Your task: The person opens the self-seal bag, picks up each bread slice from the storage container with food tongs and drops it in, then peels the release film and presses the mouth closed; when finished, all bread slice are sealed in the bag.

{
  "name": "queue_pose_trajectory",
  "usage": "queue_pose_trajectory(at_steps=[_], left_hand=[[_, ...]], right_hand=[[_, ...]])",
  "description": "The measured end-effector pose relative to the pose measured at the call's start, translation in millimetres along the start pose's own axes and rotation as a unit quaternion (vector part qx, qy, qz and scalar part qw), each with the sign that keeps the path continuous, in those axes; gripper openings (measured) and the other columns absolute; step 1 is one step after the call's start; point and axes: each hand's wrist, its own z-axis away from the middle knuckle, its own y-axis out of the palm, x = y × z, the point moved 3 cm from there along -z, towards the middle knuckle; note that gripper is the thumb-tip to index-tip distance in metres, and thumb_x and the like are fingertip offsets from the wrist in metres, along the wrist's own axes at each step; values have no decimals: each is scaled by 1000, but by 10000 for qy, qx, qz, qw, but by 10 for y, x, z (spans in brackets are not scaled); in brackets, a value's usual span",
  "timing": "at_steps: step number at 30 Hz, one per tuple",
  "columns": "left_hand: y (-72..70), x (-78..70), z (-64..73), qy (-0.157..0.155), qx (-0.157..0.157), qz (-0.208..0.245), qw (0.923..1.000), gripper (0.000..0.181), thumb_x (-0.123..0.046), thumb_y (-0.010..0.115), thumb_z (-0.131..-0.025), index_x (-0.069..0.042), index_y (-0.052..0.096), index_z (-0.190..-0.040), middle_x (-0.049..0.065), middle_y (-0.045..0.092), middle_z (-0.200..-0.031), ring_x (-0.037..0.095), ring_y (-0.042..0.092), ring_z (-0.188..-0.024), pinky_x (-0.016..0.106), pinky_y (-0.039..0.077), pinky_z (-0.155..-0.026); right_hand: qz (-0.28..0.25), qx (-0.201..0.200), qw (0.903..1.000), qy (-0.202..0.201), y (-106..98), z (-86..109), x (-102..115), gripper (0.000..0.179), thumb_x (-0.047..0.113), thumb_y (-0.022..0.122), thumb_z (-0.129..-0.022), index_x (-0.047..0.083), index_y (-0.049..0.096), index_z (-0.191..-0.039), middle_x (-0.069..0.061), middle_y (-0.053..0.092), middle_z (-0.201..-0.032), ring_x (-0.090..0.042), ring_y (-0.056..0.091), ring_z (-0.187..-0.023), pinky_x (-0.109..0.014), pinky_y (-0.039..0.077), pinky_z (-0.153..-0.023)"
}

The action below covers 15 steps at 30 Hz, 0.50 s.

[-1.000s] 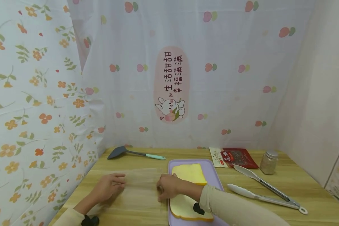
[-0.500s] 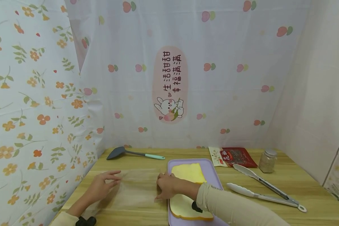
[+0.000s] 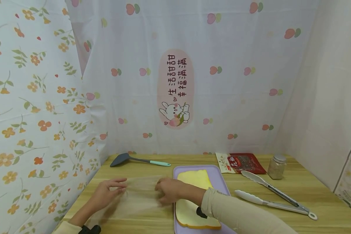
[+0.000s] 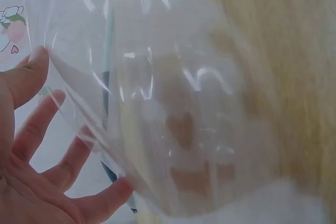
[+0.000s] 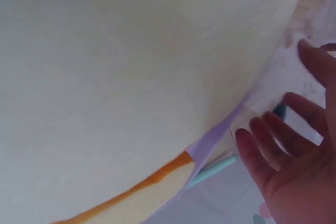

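Clear film (image 3: 141, 195), transparent and creased, spans the space between the two hands, over the tabletop (image 3: 146, 226) just left of a lilac tray (image 3: 220, 182). The left hand (image 3: 103, 195) pinches the film's edge between thumb and forefinger, its other fingers spread. The right hand (image 3: 171, 190) lies over the tray's left rim, fingers parted and loosely bent, thumb apart from them; whether it touches the film cannot be told. On the tray are two bread slices, the far slice (image 3: 193, 178) partly hidden by the right hand and forearm, the near slice (image 3: 193, 216) nearest the viewer. Behind the film lies a spatula (image 3: 143, 160) with a mint handle. Right of the tray are spread tongs (image 3: 250, 197), a red-and-white packet (image 3: 244, 163) and a lidded jar (image 3: 277, 168). A printed curtain (image 3: 242, 110) hangs behind.
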Motion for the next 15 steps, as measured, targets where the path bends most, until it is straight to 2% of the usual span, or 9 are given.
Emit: queue_pose_trajectory(at_steps=[3, 7, 11, 15], left_hand=[[-2, -7, 2, 28, 103, 103, 9999, 15, -18, 75, -87, -9, 80, -99, 16, 67, -124, 44, 58, -117, 31, 56, -80], [-2, -25, 0, 185, 97, 78, 9998, 15, -18, 75, -87, -10, 80, -98, 16, 67, -124, 44, 59, -115, 22, 54, -77], [12, -39, -11, 318, 116, 105, 9994, 15, -18, 75, -88, -8, 80, -98, 16, 68, -123, 44, 60, -114, 22, 54, -76], [25, -35, -20, 212, -8, 63, 9998, 13, -19, 76, -87, -11, 80, -96, 14, 68, -122, 42, 61, -114, 24, 55, -77]], right_hand=[[-117, -17, 9999, -17, 28, -12, -8, 58, 48, 74, -87, 22, 61, -137, -1, 49, -147, -21, 48, -133, -30, 50, -92], [-135, 129, 9998, 106, 64, 6, -4, 71, 56, 73, -85, 23, 52, -145, -4, 39, -156, -28, 43, -138, -35, 50, -94], [-22, 297, 9995, 141, 82, 18, 6, 77, 62, 69, -84, 23, 48, -148, -3, 39, -155, -29, 46, -135, -37, 47, -100], [84, 286, 9995, -56, 100, -13, 7, 70, 65, 68, -82, 22, 56, -137, 3, 53, -133, -20, 57, -110, -30, 50, -87]])
